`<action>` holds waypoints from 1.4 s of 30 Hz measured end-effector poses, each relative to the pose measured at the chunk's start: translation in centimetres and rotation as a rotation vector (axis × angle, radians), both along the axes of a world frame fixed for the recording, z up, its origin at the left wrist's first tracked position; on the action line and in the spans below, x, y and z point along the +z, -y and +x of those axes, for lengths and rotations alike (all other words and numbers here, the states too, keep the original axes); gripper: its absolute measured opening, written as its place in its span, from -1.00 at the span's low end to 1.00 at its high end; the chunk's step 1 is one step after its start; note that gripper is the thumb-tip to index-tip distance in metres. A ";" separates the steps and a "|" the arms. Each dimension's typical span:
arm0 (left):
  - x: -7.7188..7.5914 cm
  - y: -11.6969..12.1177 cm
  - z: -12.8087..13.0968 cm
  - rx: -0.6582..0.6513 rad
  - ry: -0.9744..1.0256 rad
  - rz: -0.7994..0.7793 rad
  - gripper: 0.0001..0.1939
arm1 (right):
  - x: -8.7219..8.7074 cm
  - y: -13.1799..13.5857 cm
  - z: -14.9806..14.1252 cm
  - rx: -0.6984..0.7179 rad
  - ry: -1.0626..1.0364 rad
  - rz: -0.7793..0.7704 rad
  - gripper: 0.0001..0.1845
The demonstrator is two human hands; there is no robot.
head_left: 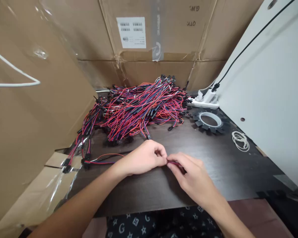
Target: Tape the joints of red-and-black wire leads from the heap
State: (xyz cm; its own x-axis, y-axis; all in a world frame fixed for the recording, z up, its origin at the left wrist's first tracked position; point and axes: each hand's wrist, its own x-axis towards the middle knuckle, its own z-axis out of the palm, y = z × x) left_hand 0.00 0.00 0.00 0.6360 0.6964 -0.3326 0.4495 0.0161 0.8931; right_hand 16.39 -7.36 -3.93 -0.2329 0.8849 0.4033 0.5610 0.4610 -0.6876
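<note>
Over the front middle of the dark table, my left hand (144,158) and my right hand (192,173) meet at the fingertips. Both pinch a thin wire harness (103,162) of red, blue and orange wires. From a black connector (85,161) at the left, the harness runs behind my left forearm and hand. A short dark red stretch shows between my right thumb and forefinger; the exact pinch point is hidden by the fingers. Just beyond my hands lies a large heap of similar wire harnesses (139,109), with black connectors at their ends.
On the right stand a roll with black tape tabs (210,119), a coil of white cord (240,141) and a white power strip (205,103) with plugs. Cardboard (89,43) walls the back and left; a white panel (268,89) bounds the right. More harnesses (89,122) trail leftward.
</note>
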 end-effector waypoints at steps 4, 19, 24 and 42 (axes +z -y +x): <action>0.1 0.0 0.1 -0.024 -0.019 -0.026 -0.88 | 0.4 0.2 0.5 0.018 -0.035 -0.058 -0.91; 0.1 0.1 0.0 -0.066 0.004 -0.095 -0.92 | 0.6 0.1 0.9 0.056 -0.065 -0.107 -0.90; 0.2 0.0 0.0 -0.082 -0.016 -0.079 -0.91 | 0.4 0.1 1.0 0.035 -0.056 -0.089 -0.90; 0.3 -0.2 -0.1 -0.065 -0.038 -0.140 -0.91 | 0.2 0.1 1.0 0.049 0.004 -0.043 -0.89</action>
State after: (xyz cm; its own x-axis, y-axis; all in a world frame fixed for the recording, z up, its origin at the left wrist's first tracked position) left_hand -0.09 0.19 0.27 0.6631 0.5994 -0.4483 0.4874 0.1087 0.8664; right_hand 17.41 -7.50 -3.74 -0.2781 0.8889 0.3640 0.5409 0.4581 -0.7054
